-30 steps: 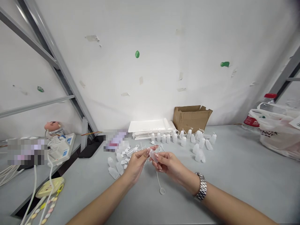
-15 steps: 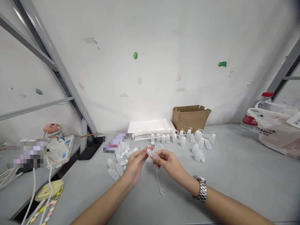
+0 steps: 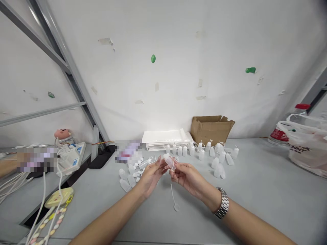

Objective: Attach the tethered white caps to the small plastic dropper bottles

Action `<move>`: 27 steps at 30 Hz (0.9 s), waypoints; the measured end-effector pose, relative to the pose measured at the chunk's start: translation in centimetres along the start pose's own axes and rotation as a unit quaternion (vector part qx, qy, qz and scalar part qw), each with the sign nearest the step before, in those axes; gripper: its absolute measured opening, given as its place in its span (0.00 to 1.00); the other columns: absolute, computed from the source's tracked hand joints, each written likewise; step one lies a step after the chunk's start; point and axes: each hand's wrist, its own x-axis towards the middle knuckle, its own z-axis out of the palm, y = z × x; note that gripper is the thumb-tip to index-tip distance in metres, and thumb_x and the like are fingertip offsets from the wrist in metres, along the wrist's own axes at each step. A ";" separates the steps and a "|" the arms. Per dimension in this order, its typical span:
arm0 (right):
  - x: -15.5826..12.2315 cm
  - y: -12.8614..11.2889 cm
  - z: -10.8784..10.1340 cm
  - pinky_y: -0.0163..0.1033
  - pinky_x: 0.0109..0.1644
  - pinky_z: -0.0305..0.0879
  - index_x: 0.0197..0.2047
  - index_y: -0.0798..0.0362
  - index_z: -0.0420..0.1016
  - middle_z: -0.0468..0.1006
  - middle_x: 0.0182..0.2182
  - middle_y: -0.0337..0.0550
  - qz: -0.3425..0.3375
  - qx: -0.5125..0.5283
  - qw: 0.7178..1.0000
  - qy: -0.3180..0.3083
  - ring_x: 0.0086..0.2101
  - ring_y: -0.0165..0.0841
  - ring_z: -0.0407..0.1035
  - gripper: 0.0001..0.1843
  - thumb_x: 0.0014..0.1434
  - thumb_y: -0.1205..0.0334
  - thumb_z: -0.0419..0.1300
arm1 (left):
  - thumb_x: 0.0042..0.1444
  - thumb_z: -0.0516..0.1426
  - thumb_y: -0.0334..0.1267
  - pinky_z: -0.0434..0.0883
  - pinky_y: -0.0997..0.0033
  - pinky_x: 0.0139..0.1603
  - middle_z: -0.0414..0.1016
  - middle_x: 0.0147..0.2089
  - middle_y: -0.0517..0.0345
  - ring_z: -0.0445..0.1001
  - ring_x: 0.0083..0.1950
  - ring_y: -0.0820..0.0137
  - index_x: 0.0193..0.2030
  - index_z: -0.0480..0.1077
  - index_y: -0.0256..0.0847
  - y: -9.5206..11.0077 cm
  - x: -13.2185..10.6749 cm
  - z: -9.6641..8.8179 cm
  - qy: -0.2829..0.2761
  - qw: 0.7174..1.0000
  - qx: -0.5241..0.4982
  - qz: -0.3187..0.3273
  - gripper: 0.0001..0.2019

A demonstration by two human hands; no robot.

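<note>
Small bottle (image 3: pixel 169 161) is tilting in the air over the middle of the table (image 3: pixel 255 183), with its whiter end pointing up toward the left hand (image 3: pixel 152 172). The right hand (image 3: pixel 190 175) is keeping a closed grip on its lower end. The left hand is curling close beside it, but I cannot tell if its grip is pinching the bottle.

The near edge of the table is running along the bottom of the view, well apart from the hands. Lots of flat grey top is stretching between the hands and that edge, with just one loose strap (image 3: pixel 176 207) lying there, ring end nearest the edge. A wide flat part is also spreading out on the right, up to the plastic bag (image 3: pixel 306 156). Things are sitting tighter elsewhere: a pile of bottle parts (image 3: pixel 125 185) is lying just left of the hands, and a line of little bottles (image 3: pixel 192 150) is standing behind them, by the cardboard box (image 3: pixel 213 131). A dark gap is marking the table's left side.

Compared with half a second ago, the bottle is showing more of its side, and the left fingers are spreading wider. The strap is staying in its place. Another person's arm (image 3: pixel 7 167) is now showing at the far left.
</note>
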 end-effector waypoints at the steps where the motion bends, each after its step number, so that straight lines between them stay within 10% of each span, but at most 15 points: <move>1: 0.0 0.0 0.0 0.33 0.32 0.57 0.26 0.59 0.72 0.70 0.21 0.41 0.007 0.003 1.000 0.000 0.23 0.25 0.61 0.12 0.51 0.56 0.61 | 0.53 0.51 0.50 0.61 0.62 0.53 0.74 0.45 0.48 0.70 0.48 0.64 0.42 0.73 0.38 0.3 0.1 -0.3 0.013 1.000 0.012 -0.003 0.20; 4: -0.1 -0.1 -0.3 0.33 0.32 0.58 0.29 0.60 0.74 0.70 0.23 0.41 0.005 -0.004 1.000 0.023 0.24 0.25 0.61 0.14 0.51 0.55 0.61 | 0.51 0.52 0.52 0.63 0.63 0.49 0.73 0.47 0.47 0.70 0.48 0.62 0.45 0.71 0.39 1.8 0.5 -1.7 0.083 0.984 0.155 0.010 0.22; 8: 0.0 -0.5 -0.9 0.33 0.32 0.57 0.28 0.59 0.74 0.68 0.21 0.38 -0.022 -0.013 0.997 0.069 0.23 0.24 0.59 0.14 0.51 0.54 0.61 | 0.48 0.55 0.47 0.64 0.64 0.43 0.71 0.44 0.50 0.70 0.41 0.64 0.43 0.72 0.41 3.9 0.7 -4.2 0.189 0.832 0.516 0.076 0.18; 11: 0.1 -0.7 -1.2 0.33 0.32 0.57 0.26 0.58 0.74 0.67 0.20 0.37 -0.026 -0.017 0.996 0.088 0.23 0.24 0.58 0.14 0.51 0.54 0.61 | 0.46 0.54 0.42 0.64 0.66 0.40 0.72 0.38 0.52 0.70 0.38 0.63 0.40 0.73 0.41 4.6 0.5 -6.0 0.149 0.776 0.612 0.028 0.15; 27: 0.2 0.0 -1.4 0.33 0.30 0.56 0.34 0.60 0.75 0.66 0.20 0.38 -0.006 -0.046 0.995 0.093 0.23 0.25 0.58 0.18 0.51 0.51 0.60 | 0.40 0.55 0.33 0.62 0.69 0.34 0.76 0.31 0.54 0.72 0.34 0.62 0.27 0.74 0.45 2.9 0.5 -7.1 0.059 0.744 0.665 -0.001 0.08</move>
